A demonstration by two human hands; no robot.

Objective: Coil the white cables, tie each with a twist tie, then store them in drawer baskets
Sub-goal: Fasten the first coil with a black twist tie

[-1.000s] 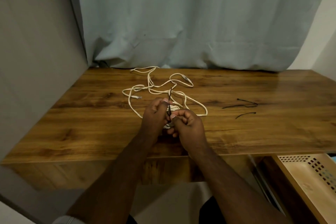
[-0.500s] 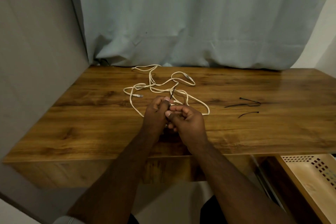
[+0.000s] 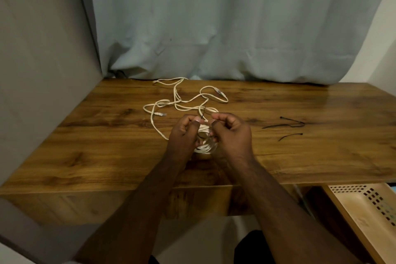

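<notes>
A coiled white cable (image 3: 205, 146) hangs between my hands just above the wooden table (image 3: 107, 146). My left hand (image 3: 183, 135) pinches a black twist tie (image 3: 202, 113) whose end sticks up past my fingers, with the tie looped round the coil. My right hand (image 3: 232, 133) grips the right side of the coil with curled fingers. Behind my hands a loose white cable (image 3: 177, 100) sprawls in tangled loops across the table, its connectors lying free.
Spare black twist ties (image 3: 285, 124) lie on the table to the right, a single one (image 3: 290, 136) nearer me. A beige perforated drawer basket (image 3: 368, 216) sits open below the table's right front. Grey wall left, pale curtain behind.
My hands have drawn slightly apart, exposing the white coil between them. The tie's upright end is shorter above my left fingers.
</notes>
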